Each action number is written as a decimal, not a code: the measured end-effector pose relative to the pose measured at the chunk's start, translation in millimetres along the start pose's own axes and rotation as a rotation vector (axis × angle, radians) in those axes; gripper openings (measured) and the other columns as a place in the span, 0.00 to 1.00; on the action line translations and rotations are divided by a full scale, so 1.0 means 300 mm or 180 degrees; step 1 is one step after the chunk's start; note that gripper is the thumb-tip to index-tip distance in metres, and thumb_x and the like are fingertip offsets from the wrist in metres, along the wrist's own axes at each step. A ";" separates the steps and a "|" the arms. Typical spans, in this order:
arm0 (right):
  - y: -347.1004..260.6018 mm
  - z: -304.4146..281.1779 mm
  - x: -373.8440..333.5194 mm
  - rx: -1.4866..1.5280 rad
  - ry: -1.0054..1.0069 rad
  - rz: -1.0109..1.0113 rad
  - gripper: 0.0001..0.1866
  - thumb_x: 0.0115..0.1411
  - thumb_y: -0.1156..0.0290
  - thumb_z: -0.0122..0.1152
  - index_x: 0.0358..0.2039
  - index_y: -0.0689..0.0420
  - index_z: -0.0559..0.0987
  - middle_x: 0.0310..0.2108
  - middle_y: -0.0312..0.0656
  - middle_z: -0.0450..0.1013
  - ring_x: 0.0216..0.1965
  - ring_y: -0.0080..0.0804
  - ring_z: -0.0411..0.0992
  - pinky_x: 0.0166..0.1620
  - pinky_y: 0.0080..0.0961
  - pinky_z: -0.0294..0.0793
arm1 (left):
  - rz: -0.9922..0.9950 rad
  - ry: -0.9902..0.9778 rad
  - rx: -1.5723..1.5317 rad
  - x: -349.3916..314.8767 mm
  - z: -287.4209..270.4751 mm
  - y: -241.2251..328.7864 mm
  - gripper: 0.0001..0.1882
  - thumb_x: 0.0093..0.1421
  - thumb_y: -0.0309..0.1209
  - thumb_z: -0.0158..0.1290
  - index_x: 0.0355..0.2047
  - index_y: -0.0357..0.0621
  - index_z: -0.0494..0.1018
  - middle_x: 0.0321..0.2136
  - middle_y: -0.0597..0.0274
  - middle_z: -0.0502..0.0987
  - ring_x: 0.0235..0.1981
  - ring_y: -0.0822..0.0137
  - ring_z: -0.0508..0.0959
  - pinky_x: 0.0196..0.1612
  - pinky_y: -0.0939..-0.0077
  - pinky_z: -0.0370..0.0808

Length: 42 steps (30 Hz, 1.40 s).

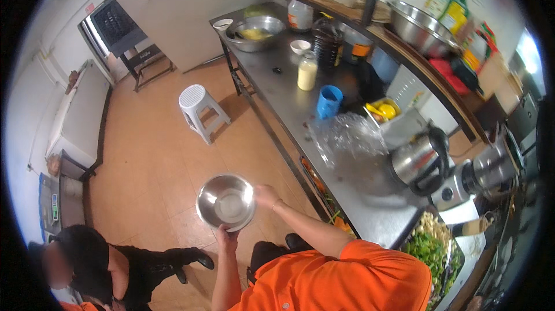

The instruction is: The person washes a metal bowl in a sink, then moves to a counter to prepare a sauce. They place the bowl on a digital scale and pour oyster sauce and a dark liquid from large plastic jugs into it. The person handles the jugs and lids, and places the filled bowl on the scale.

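Note:
A shiny steel mixing bowl (pixel 224 198) is held out over the floor in front of me, its inside facing up. My left hand (pixel 228 237) grips the near rim, thumb on the edge and the other fingers underneath. At the bowl's right side, my right hand (pixel 267 196) is blurred by motion and close against the rim. Whether its fingers close on the edge cannot be made out. No food shows inside the bowl, only a pale round patch of light on the bottom.
A steel worktable (pixel 300 129) runs along my right, bearing a clear plastic bag (pixel 350 137), a kettle (pixel 421 159), a blue cup (pixel 329 102) and a large basin (pixel 254 33). A tray of chopped greens (pixel 430 244) sits nearby. Ahead stands a white stool (pixel 199 106); another person (pixel 95 265) is at lower left.

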State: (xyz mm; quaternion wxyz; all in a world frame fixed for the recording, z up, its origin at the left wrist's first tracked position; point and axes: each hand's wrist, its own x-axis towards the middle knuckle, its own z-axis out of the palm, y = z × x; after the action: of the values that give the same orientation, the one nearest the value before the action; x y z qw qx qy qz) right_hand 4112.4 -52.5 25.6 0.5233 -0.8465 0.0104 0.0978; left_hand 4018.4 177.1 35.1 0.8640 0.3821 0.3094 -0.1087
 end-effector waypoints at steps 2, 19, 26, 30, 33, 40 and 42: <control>-0.046 -0.034 0.159 -0.0100 -0.0437 -0.0642 0.23 0.57 0.58 0.60 0.48 0.61 0.79 0.48 0.56 0.77 0.52 0.50 0.75 0.57 0.36 0.71 | -0.0058 0.0054 -0.0098 0.161 0.017 0.093 0.24 0.54 0.25 0.42 0.52 0.30 0.67 0.52 0.45 0.74 0.53 0.47 0.76 0.55 0.49 0.77; -0.597 -1.683 0.370 0.0392 0.2920 0.0858 0.33 0.63 0.59 0.65 0.63 0.62 0.65 0.48 0.50 0.76 0.39 0.35 0.79 0.38 0.28 0.80 | -0.0995 -0.1334 0.1057 1.444 0.637 0.746 0.24 0.63 0.30 0.40 0.58 0.32 0.64 0.56 0.44 0.71 0.56 0.44 0.74 0.57 0.41 0.76; -0.462 -1.774 0.841 -0.0257 0.2772 0.1092 0.67 0.53 0.54 0.75 0.72 0.58 0.30 0.68 0.61 0.53 0.61 0.50 0.67 0.44 0.40 0.84 | -0.0899 -0.1131 0.1061 1.784 0.780 0.832 0.26 0.57 0.27 0.43 0.57 0.34 0.64 0.55 0.46 0.71 0.54 0.47 0.75 0.54 0.46 0.79; -0.341 -1.897 0.866 0.0127 0.2789 0.0922 0.69 0.52 0.61 0.77 0.71 0.59 0.26 0.68 0.59 0.53 0.63 0.48 0.65 0.44 0.39 0.85 | -0.0871 -0.0947 0.1084 1.837 0.855 0.780 0.29 0.58 0.26 0.47 0.61 0.41 0.61 0.55 0.48 0.70 0.53 0.46 0.76 0.50 0.45 0.80; -0.369 -1.915 0.961 0.0158 0.2838 0.0627 0.67 0.47 0.56 0.81 0.70 0.65 0.38 0.64 0.59 0.58 0.59 0.49 0.69 0.38 0.36 0.87 | -0.1003 -0.0912 0.1106 1.885 0.890 0.763 0.28 0.59 0.27 0.45 0.62 0.39 0.60 0.55 0.45 0.69 0.54 0.44 0.75 0.51 0.42 0.80; -0.331 -2.071 1.225 -0.0158 0.2449 0.0948 0.46 0.53 0.49 0.74 0.65 0.60 0.64 0.55 0.50 0.72 0.52 0.38 0.75 0.42 0.31 0.84 | -0.1035 -0.1058 0.1419 1.996 1.052 0.689 0.25 0.60 0.29 0.43 0.55 0.27 0.62 0.53 0.40 0.70 0.52 0.40 0.76 0.51 0.44 0.81; -0.345 -2.088 1.306 -0.0433 0.2372 0.1171 0.44 0.54 0.41 0.70 0.63 0.57 0.69 0.53 0.47 0.75 0.47 0.36 0.77 0.42 0.30 0.83 | -0.0889 -0.0978 0.1598 1.999 1.088 0.681 0.24 0.58 0.30 0.44 0.52 0.24 0.65 0.53 0.38 0.70 0.52 0.40 0.75 0.52 0.44 0.81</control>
State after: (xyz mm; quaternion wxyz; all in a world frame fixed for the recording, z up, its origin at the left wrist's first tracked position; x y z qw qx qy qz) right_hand 4605.9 -528.5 319.2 0.4004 -0.8406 0.3434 -0.1227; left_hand 4723.2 108.5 -45.7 0.7561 0.5162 0.1884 -0.3555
